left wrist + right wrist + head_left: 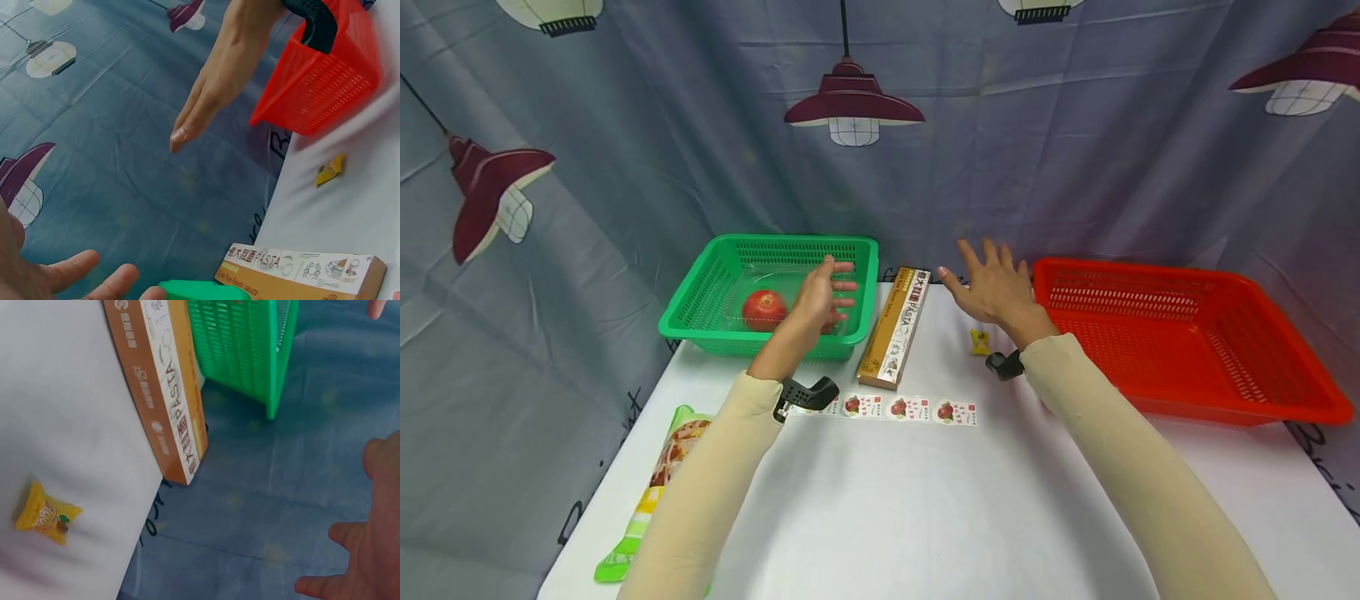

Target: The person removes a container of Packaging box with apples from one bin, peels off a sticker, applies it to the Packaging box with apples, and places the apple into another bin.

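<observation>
My left hand [820,296] is held over the right side of the green basket [700,325], fingers spread and straight, with nothing in it. Inside that basket lies a round red fruit [764,310] with clear plastic around it; another red patch is partly hidden by the hand. My right hand [996,287] is raised beside the left rim of the red basket [1285,400], fingers apart and holding nothing. Between the two hands lies a long pasta box [895,329], brown and white. A small yellow wrapped candy [47,514] lies on the table below the right hand.
A strip of white labels [906,407] with red fruit pictures lies across the table in front of the box. At the left edge is a green food bag [658,483], partly covered by the left sleeve. A grey-blue curtain [955,167] hangs behind the table.
</observation>
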`<state>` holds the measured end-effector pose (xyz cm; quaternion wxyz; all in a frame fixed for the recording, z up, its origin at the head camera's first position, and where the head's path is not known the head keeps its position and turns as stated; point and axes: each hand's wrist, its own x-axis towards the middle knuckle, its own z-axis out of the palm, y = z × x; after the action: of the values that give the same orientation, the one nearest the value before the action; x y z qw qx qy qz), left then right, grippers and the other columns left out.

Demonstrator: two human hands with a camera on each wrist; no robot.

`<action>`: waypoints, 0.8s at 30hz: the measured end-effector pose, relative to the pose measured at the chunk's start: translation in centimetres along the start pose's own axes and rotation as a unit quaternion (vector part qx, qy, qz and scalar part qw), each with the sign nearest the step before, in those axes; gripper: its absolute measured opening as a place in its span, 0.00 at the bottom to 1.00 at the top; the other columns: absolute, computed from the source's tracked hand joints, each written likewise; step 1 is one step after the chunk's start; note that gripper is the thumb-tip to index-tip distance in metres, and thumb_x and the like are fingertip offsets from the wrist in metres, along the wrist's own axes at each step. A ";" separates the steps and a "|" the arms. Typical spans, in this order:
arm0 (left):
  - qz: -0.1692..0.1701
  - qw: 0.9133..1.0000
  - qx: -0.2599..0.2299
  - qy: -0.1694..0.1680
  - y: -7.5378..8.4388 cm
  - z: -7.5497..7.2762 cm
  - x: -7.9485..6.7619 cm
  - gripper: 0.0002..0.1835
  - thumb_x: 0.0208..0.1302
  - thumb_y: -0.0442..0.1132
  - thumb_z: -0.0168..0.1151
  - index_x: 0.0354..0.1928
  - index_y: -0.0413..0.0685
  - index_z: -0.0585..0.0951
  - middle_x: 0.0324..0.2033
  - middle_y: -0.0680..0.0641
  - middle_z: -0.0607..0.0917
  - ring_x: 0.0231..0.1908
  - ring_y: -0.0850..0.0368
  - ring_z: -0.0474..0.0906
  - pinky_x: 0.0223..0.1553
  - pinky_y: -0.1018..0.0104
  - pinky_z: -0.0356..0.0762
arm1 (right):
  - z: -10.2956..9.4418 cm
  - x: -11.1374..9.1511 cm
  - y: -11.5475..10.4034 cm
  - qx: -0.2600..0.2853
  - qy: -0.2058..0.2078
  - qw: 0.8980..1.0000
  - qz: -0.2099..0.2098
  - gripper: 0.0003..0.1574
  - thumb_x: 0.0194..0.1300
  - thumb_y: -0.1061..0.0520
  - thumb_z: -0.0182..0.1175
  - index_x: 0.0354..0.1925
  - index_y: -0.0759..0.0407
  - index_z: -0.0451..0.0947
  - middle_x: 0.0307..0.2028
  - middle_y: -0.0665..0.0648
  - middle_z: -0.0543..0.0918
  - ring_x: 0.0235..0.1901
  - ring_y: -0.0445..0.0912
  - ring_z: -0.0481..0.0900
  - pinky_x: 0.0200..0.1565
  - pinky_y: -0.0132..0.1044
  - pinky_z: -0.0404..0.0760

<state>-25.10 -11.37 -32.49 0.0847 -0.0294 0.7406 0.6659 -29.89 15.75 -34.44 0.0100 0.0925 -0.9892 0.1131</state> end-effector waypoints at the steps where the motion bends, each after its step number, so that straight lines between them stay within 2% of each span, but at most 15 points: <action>1: -0.005 1.000 -0.003 -0.001 -0.1 -0.1 -0.2 0.31 0.79 0.57 0.27 0.69 0.49 0.69 0.61 0.37 0.74 0.58 0.35 0.71 0.48 0.48 0.74 | 0.1 0.0 -0.1 0.001 0.000 1.000 -0.001 0.51 0.69 0.24 0.35 0.79 0.46 0.41 0.75 0.69 0.44 0.72 0.68 0.40 0.63 0.72 0.40; 9: -0.046 0.999 0.002 0.015 -1.5 -0.8 -1.3 0.33 0.79 0.56 0.25 0.67 0.44 0.71 0.59 0.36 0.75 0.54 0.34 0.74 0.43 0.53 0.73 | 0.8 0.4 -1.0 0.010 -0.001 1.000 -0.004 0.49 0.70 0.25 0.35 0.79 0.46 0.42 0.74 0.69 0.46 0.72 0.67 0.41 0.63 0.72 0.43; 15: -0.057 0.998 0.007 0.018 -2.6 -1.8 -2.0 0.34 0.79 0.56 0.24 0.63 0.43 0.73 0.57 0.35 0.77 0.54 0.35 0.74 0.41 0.56 0.72 | 1.4 0.6 -2.0 0.019 0.000 1.000 -0.018 0.51 0.69 0.24 0.34 0.78 0.47 0.42 0.74 0.69 0.47 0.72 0.68 0.42 0.63 0.72 0.44; 24: -0.068 0.997 0.015 0.026 -4.2 -3.5 -3.0 0.36 0.79 0.57 0.23 0.61 0.39 0.75 0.49 0.38 0.82 0.46 0.39 0.80 0.37 0.59 0.74 | 2.3 0.8 -3.7 0.059 -0.007 0.998 -0.033 0.48 0.71 0.26 0.34 0.79 0.47 0.42 0.74 0.69 0.47 0.72 0.67 0.43 0.64 0.70 0.47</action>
<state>-21.78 -15.49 -35.75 0.1107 -0.0958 0.7485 0.6467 -30.02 11.52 -35.79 0.0017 0.1267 -0.9773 0.1701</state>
